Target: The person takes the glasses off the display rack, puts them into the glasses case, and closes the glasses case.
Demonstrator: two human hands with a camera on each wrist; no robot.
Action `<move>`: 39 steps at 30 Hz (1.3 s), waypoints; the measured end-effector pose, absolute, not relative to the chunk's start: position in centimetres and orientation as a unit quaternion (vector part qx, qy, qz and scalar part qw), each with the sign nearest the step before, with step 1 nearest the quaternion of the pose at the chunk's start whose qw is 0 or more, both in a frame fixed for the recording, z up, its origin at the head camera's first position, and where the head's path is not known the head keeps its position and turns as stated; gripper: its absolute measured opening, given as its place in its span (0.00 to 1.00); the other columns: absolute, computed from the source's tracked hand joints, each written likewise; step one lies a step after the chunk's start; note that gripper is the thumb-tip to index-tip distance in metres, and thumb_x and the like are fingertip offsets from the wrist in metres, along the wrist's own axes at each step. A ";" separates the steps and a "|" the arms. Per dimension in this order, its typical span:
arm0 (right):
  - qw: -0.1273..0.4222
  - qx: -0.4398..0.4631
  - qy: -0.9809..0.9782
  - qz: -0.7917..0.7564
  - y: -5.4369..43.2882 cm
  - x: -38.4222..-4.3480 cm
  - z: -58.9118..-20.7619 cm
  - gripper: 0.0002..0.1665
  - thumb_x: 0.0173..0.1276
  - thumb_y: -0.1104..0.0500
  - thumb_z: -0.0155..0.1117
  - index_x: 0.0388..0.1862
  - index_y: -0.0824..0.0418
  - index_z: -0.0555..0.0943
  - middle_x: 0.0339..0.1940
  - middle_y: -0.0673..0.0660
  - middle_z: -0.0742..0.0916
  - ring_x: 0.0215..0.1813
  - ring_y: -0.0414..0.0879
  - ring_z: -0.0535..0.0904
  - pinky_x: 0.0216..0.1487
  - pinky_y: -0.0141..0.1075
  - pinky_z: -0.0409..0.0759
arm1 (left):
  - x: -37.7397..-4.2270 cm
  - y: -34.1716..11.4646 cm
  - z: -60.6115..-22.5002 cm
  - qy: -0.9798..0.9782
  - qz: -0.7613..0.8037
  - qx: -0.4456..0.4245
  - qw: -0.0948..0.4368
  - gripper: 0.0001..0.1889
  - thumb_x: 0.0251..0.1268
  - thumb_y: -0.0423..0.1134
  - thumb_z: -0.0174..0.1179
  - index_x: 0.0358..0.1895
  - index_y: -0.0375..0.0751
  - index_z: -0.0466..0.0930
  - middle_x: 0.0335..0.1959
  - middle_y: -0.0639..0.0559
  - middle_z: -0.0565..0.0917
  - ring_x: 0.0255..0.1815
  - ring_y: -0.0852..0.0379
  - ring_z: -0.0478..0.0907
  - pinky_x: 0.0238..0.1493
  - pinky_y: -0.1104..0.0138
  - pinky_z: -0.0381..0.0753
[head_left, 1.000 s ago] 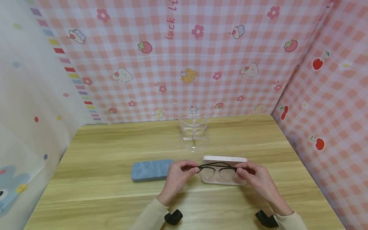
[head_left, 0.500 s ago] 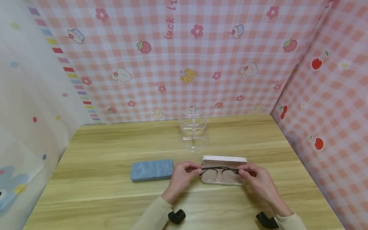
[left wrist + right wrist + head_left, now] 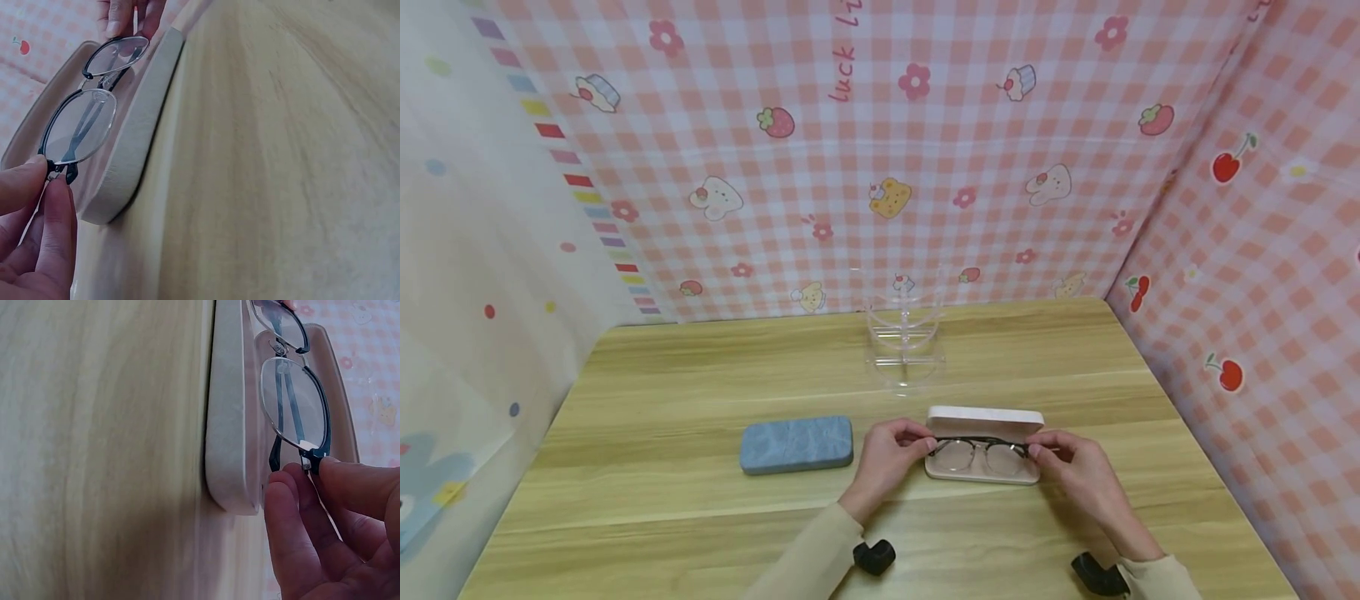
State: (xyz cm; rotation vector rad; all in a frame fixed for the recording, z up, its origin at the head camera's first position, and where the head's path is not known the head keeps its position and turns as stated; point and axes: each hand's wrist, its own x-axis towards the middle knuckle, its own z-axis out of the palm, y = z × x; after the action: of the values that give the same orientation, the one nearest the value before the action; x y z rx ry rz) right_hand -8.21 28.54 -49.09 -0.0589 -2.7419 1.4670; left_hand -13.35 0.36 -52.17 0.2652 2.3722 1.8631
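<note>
A pair of eyeglasses (image 3: 976, 455) with a dark upper frame and thin metal lower rims is held level over a pale pink glasses case (image 3: 985, 414), whose lid stands raised at the back. My left hand (image 3: 889, 460) pinches the left hinge corner between thumb and fingers. At the opposite corner, my right hand (image 3: 1081, 472) pinches the frame the same way. Both temples are folded behind the lenses, as the left wrist view shows. In the right wrist view the glasses (image 3: 295, 403) overlap the inside of the case (image 3: 228, 425).
A closed blue glasses case (image 3: 797, 444) lies on the wooden table (image 3: 700, 517), left of my left hand. Farther back stands a clear plastic display rack (image 3: 905, 342). Patterned cloth (image 3: 820, 158) hangs behind the table and along both sides.
Both hands have carried the eyeglasses slightly right and lower, toward the front half of the open pink case. My left hand has moved away from the blue case.
</note>
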 end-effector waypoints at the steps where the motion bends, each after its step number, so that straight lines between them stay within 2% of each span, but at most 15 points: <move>1: 0.013 -0.020 -0.882 0.470 28.6 -8.2 -49.1 0.07 0.74 0.64 0.67 0.46 0.68 0.87 0.41 0.59 0.90 0.38 0.35 0.81 0.37 0.27 0.79 | -13.4 0.4 -52.3 0.786 0.610 0.087 0.055 0.04 0.61 0.32 0.74 0.37 0.37 0.90 0.31 0.50 0.89 0.31 0.63 0.80 0.36 0.72 0.81; 12: 0.008 -0.003 -0.901 0.433 28.9 -8.5 -49.5 0.05 0.73 0.65 0.68 0.44 0.65 0.88 0.43 0.57 0.91 0.42 0.39 0.83 0.41 0.28 0.81 | -13.5 1.0 -52.4 0.816 0.570 0.090 0.031 0.03 0.59 0.31 0.75 0.34 0.38 0.90 0.28 0.53 0.89 0.30 0.64 0.82 0.35 0.72 0.82; 18: 0.000 -0.002 -0.907 0.422 28.8 -8.6 -49.4 0.06 0.73 0.67 0.67 0.44 0.65 0.89 0.46 0.58 0.90 0.44 0.42 0.83 0.42 0.28 0.81 | -13.6 1.1 -52.4 0.834 0.543 0.097 0.020 0.02 0.58 0.32 0.75 0.32 0.40 0.91 0.29 0.55 0.89 0.32 0.63 0.83 0.37 0.70 0.83; 24: 0.015 0.004 -0.916 0.400 28.8 -8.8 -49.6 0.06 0.71 0.67 0.69 0.43 0.64 0.90 0.47 0.59 0.91 0.47 0.48 0.86 0.44 0.30 0.83 | -13.6 1.1 -52.3 0.851 0.515 0.107 -0.001 0.03 0.56 0.33 0.77 0.30 0.44 0.92 0.29 0.57 0.89 0.34 0.61 0.83 0.38 0.70 0.80; 30: 0.029 0.005 -0.925 0.380 28.8 -8.9 -49.8 0.06 0.70 0.67 0.69 0.42 0.62 0.90 0.46 0.58 0.90 0.48 0.50 0.85 0.47 0.34 0.84 | -13.6 1.0 -52.4 0.860 0.498 0.112 -0.018 0.03 0.56 0.33 0.77 0.30 0.44 0.92 0.31 0.56 0.88 0.37 0.58 0.83 0.41 0.68 0.80; 39: 0.021 -0.008 -0.930 0.367 28.7 -8.9 -49.9 0.06 0.69 0.65 0.70 0.42 0.60 0.91 0.47 0.58 0.90 0.50 0.50 0.84 0.49 0.38 0.83 | -13.7 0.8 -52.5 0.863 0.492 0.113 -0.021 0.03 0.55 0.32 0.75 0.32 0.43 0.93 0.34 0.53 0.90 0.39 0.55 0.85 0.43 0.66 0.81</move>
State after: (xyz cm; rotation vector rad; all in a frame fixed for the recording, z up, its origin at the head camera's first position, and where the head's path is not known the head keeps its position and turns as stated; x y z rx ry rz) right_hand -8.95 28.73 -49.85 -0.0253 -2.8834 1.1389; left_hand -13.66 0.84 -52.48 0.3589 2.7477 1.5663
